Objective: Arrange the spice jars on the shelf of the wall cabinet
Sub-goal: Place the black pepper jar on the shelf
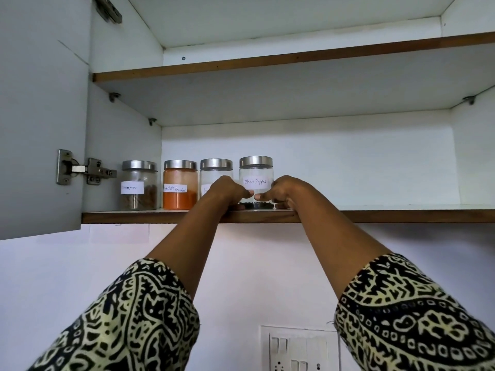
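Together, hands [229,190] [288,192] (curled) round pepper jar [255,171]

White switch panel [300,349], sockets at its foot, pale wall [241,277]

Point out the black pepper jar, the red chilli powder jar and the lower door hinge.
black pepper jar [255,182], head view, on its white label.
red chilli powder jar [180,176], head view, on the orange powder.
lower door hinge [99,171], head view, on its mounting plate.
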The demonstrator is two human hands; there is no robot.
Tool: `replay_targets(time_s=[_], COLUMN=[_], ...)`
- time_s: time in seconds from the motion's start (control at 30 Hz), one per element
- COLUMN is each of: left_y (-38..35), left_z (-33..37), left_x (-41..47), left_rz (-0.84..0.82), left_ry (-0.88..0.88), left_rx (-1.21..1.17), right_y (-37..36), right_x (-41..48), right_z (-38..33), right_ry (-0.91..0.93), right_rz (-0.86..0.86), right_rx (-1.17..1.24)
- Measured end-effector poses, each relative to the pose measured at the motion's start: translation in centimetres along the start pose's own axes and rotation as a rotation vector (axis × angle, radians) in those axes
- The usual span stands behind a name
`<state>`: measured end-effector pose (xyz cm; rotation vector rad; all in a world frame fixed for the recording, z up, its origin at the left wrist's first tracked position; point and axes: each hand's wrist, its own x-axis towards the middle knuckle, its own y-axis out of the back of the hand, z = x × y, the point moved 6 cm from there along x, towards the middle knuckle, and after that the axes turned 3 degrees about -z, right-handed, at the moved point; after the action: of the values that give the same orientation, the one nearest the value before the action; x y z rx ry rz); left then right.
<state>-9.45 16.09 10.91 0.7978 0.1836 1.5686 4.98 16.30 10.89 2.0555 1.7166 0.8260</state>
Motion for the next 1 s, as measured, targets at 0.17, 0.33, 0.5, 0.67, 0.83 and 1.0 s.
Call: replay_targets(time_s=[0.17, 0.33, 0.5, 0.67, 0.83, 1.0], left_y=[0.2, 0.3, 1.0, 1.0, 1.0, -2.6], left_z=[0.3, 0.6, 1.2, 1.5, -1.0, -7.1], left_x=[-0.5, -1.9, -3.3, -8.0, -15.3, -21.6], left_rz=[0.067, 0.142, 0.172, 0.283, 0.337, 0.147], left_ry=[-0.007, -0.012, -0.030, -0.278, -0.488, -0.360], left_rx=[0.046, 0.093, 0.071, 0.017, -0.319, -0.616], right_y=[0.1, -0.1, 0.8, 1.8, 0.5, -4.6], right_x=[-0.5, -1.9, -4.4, -10.3, -17.7, -24.0], right_z=[-0.2, -0.2, -0.3, -1.0, 1.6, 7.6], right_ry=[0.018, 0.004, -0.003, 0.214, 0.359, 0.305], right_rz=[0.012, -0.003, -0.015, 0.199, 0.260, 0.231], right_rx=[-0.032, -0.042, -0.015, -0.080, 0.090, 0.114])
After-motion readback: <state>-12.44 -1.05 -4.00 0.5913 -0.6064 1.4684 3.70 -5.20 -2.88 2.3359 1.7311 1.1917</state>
